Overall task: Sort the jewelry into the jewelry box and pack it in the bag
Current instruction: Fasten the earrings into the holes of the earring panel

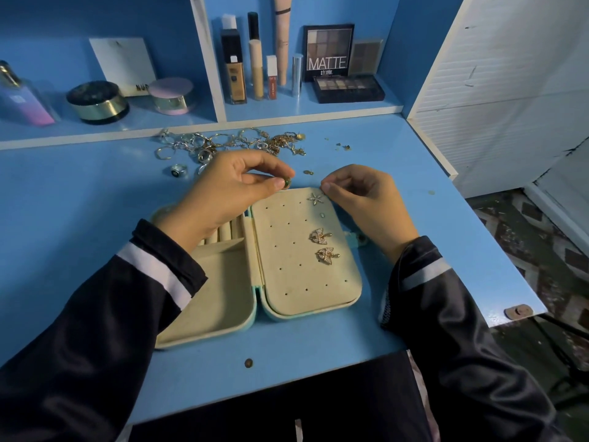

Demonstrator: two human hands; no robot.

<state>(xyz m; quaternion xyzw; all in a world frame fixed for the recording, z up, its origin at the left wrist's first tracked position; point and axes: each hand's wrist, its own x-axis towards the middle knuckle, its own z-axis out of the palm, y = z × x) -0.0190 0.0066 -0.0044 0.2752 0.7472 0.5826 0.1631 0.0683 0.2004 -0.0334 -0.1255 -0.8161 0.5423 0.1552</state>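
An open jewelry box with cream lining lies flat on the blue desk. Its right panel has rows of small holes and carries a star earring, a tiny stud and two gold winged earrings. My left hand hovers over the box's far edge, pinching a small green earring. My right hand pinches the panel's top right corner beside the star earring; whether it holds a small piece I cannot tell. A heap of loose jewelry lies behind. No bag is in view.
A single ring and a small stud lie near the heap. Tiny bits are scattered at the right. Cosmetics and eyeshadow palettes stand on the back shelf. The desk's right edge drops off to the floor.
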